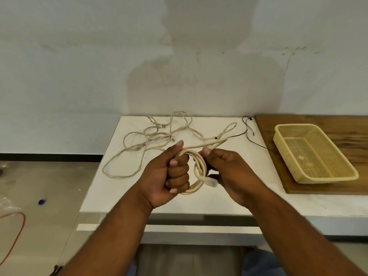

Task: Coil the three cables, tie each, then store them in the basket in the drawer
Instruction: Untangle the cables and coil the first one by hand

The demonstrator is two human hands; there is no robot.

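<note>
My left hand (169, 174) is closed around a small coil of cream cable (199, 172), held above the white table (139, 196). My right hand (227, 168) pinches the same cable at the coil's right side, with its clear plug (211, 182) sticking out below the fingers. The cable's loose end runs back toward the table's far side. More cream cables (143, 144) lie loose and tangled on the table behind my hands. A yellow mesh basket (346, 168) stands on a wooden board (338, 124) at the right. No drawer is in view.
A thin black tie string (248, 132) lies on the table near the board's left edge. The wall stands right behind the table. On the floor at the left are an orange wire (18, 232), a blue scrap (41, 201) and clear plastic.
</note>
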